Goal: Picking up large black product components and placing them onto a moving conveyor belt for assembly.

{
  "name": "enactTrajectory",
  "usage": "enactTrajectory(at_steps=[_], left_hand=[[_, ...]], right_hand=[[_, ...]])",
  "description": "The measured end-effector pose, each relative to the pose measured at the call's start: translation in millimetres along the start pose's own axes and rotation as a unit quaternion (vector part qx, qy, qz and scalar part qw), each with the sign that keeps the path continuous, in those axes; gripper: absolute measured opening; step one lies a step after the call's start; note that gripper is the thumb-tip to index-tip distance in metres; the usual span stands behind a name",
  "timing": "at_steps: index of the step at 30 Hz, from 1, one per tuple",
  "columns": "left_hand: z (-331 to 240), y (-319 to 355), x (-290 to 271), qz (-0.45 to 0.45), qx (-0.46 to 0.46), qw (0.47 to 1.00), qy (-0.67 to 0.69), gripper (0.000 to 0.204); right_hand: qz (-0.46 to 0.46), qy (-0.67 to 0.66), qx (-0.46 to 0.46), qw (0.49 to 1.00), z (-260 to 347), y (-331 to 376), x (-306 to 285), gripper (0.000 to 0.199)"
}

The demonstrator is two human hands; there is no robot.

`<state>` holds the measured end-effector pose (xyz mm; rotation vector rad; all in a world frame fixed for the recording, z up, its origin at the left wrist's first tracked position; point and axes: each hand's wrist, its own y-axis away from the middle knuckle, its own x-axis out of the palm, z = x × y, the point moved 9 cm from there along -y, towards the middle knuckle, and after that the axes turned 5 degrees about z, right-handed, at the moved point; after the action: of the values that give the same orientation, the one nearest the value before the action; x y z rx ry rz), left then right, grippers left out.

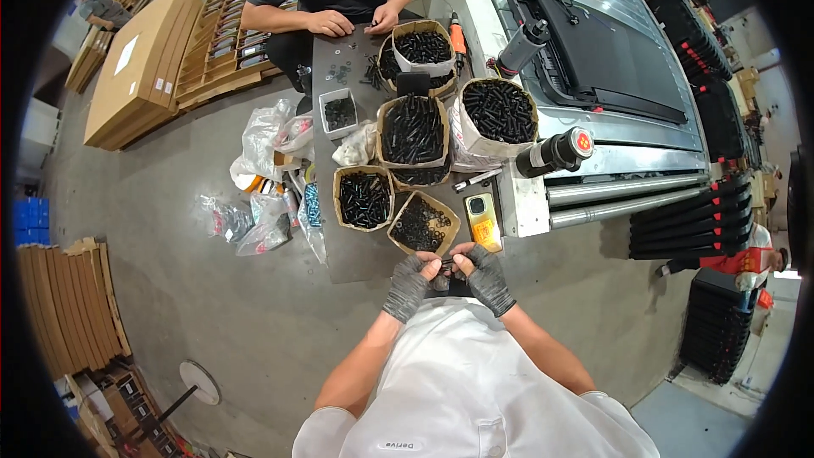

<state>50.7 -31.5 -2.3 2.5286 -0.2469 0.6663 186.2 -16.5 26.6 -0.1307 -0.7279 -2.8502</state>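
Gloved hands pinching small black parts
Left hand and right hand meet, fingers closed on tiny hardware just below a box of black washers.

The person wears a white short-sleeved shirt, loose and lightly creased across the chest, with the sleeve hems ending above the elbows so both forearms are bare. A small line of dark lettering sits low on the shirt front, near the bottom edge of the view. The left hand and the right hand are each covered by a dark grey knitted work glove with a ribbed cuff at the wrist; some fingertips show uncovered.
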Motion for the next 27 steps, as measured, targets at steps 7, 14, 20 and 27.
enactTrajectory(at_steps=[7,14,20,27], left_hand=[[22,0,-14,0.041,-0.084,0.986,0.141,0.019],[36,-7,-25,0.052,-0.096,0.975,0.192,0.018],[37,3,-53,-0.001,-0.083,0.97,0.229,0.027],[30,28,-65,-0.105,-0.043,0.976,0.187,0.027]], right_hand=[[-0.029,0.036,-0.011,0.999,-2,-1,21,0.019],[-0.018,0.173,-0.047,0.984,7,-1,35,0.024],[0.044,0.255,-0.064,0.964,-8,-53,17,0.02],[0.122,0.582,-0.132,0.793,-46,-124,37,0.021]])
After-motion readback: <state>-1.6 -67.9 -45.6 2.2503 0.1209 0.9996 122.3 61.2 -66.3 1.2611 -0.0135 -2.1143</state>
